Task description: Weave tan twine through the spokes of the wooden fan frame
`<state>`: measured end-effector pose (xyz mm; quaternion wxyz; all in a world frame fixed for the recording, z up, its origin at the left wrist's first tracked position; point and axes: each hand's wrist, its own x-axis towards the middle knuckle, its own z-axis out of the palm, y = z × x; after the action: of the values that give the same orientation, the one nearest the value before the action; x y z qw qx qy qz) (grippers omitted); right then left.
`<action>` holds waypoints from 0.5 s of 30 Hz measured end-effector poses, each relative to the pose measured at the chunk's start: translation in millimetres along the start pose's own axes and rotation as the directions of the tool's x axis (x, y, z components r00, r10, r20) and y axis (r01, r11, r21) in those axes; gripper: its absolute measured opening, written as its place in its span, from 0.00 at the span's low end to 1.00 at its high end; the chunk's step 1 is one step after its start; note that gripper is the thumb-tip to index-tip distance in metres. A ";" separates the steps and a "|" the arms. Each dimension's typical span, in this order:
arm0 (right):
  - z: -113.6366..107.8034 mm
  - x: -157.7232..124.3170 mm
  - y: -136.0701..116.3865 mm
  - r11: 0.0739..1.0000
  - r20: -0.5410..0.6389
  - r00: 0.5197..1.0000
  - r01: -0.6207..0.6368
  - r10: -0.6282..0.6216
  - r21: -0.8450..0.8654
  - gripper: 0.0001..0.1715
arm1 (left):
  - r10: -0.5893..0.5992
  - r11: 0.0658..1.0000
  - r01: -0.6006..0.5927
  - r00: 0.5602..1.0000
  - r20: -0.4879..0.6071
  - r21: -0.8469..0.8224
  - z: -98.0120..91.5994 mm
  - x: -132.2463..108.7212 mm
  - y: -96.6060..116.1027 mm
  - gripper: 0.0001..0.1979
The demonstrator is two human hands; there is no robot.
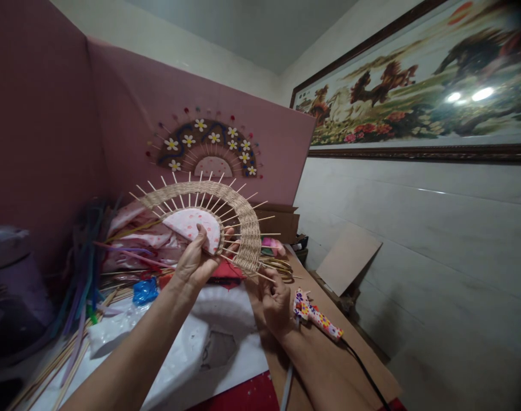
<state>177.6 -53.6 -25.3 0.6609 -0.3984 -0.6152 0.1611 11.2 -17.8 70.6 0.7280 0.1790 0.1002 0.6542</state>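
A half-round fan frame of thin sticks with a woven twine band (249, 228) is held up tilted over the table. My left hand (196, 264) grips its half-circle base (191, 222), covered in pink dotted cloth, with the thumb on the front and fingers behind. At the lower right end of the band, my right hand (275, 297) is closed with its fingertips pinched on the end of the fan. Whether they hold a stick or the twine there is hard to make out. The stick ends stick out past the band's outer edge.
A finished-looking fan with white flowers (214, 138) is on the pink board (269, 142) behind. A flower-patterned glue gun (318, 318) with a black cord lies right of my right hand. Coloured pipe cleaners (78, 285), sticks, a blue bundle (144, 291) and cardboard (349, 258) surround the work.
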 end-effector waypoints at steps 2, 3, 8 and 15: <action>0.6 0.7 0.0 1.000 -0.013 1.000 -0.015 0.016 0.016 0.12 | -0.020 1.000 0.020 1.000 -0.001 0.002 -0.8 0.2 0.0 0.11; 0.8 1.3 -0.4 0.999 -0.009 1.000 -0.023 0.024 0.025 0.11 | -0.028 1.000 0.028 1.000 -0.004 0.003 -0.8 0.1 -0.2 0.11; 1.0 3.1 -1.3 0.996 0.036 0.999 -0.044 0.041 0.081 0.12 | -0.049 0.998 0.050 0.998 -0.044 0.032 4.2 -3.6 -2.2 0.13; -0.7 5.3 1.5 0.992 0.017 0.998 -0.063 0.061 0.113 0.15 | -0.081 0.993 0.083 0.996 -0.024 0.084 4.8 -4.9 -4.0 0.12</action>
<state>179.7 -49.1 -22.7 0.6731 -0.3780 -0.5968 0.2190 16.0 -23.6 73.0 0.7450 0.1989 0.1427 0.6205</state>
